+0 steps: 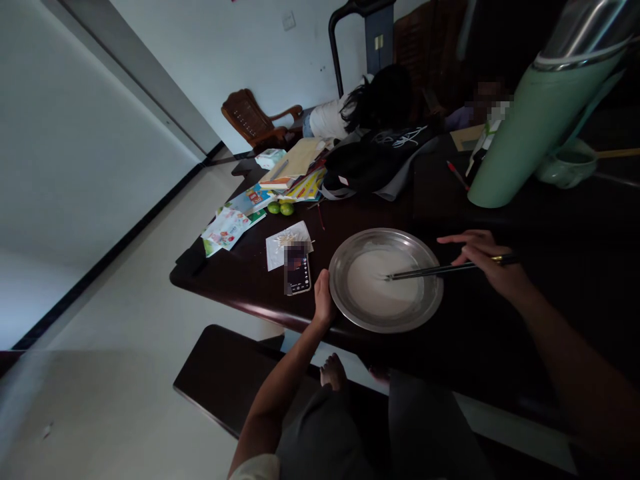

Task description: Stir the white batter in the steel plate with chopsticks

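A shallow round metal bowl [336,293] stands on the dark table, with a smooth whitish mixture [370,283] in it. My left hand [324,299] grips the bowl's left rim, thumb up along the side and the other fingers mostly hidden below. In my right hand [483,257], to the right of the bowl, is a pair of dark chopsticks [430,271] with gold-coloured bands near the top. They slant nearly flat across the right rim, and their tips dip into the mixture near its middle. My right index finger sticks out to the left.
Left of the bowl lie a phone [300,275], a white packet with cotton swabs [286,241], green limes [287,209] and stacked books [295,163]. Behind are a black bag [370,163] and a person in a white top [330,119]. A tall green flask [530,127] and cup [570,163] stand right.
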`<action>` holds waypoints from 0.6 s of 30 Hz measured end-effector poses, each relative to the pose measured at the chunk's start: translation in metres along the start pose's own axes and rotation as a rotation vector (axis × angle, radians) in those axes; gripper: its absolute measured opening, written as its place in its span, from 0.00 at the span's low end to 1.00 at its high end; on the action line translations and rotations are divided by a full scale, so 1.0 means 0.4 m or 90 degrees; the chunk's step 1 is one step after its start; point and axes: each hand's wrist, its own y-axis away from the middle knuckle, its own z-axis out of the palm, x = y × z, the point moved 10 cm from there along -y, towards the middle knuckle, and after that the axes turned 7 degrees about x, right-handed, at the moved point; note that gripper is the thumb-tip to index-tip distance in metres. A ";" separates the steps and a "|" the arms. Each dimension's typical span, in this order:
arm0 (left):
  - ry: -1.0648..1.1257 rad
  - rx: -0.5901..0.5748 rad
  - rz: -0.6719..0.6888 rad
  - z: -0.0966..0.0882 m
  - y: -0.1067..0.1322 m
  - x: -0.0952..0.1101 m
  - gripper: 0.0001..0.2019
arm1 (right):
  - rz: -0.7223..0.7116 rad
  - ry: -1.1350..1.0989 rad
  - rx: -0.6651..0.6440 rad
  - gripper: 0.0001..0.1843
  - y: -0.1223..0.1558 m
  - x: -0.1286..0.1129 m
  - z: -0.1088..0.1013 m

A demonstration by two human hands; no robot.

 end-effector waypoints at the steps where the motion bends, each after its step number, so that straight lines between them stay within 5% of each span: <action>1: 0.000 0.002 -0.003 0.000 -0.001 -0.002 0.26 | 0.000 -0.004 -0.011 0.26 0.001 0.000 0.005; 5: -0.009 0.010 -0.012 -0.001 -0.001 -0.008 0.26 | -0.017 0.020 -0.103 0.18 0.010 -0.006 0.055; 11: -0.003 0.006 0.008 0.000 -0.002 0.002 0.28 | -0.002 0.011 -0.006 0.25 -0.001 0.012 -0.003; 16: -0.009 -0.007 0.014 0.003 -0.003 0.004 0.31 | -0.019 0.024 -0.121 0.21 0.013 -0.003 0.061; 18: -0.017 -0.006 0.020 0.000 0.001 0.004 0.30 | -0.019 0.042 -0.102 0.21 0.008 -0.004 0.052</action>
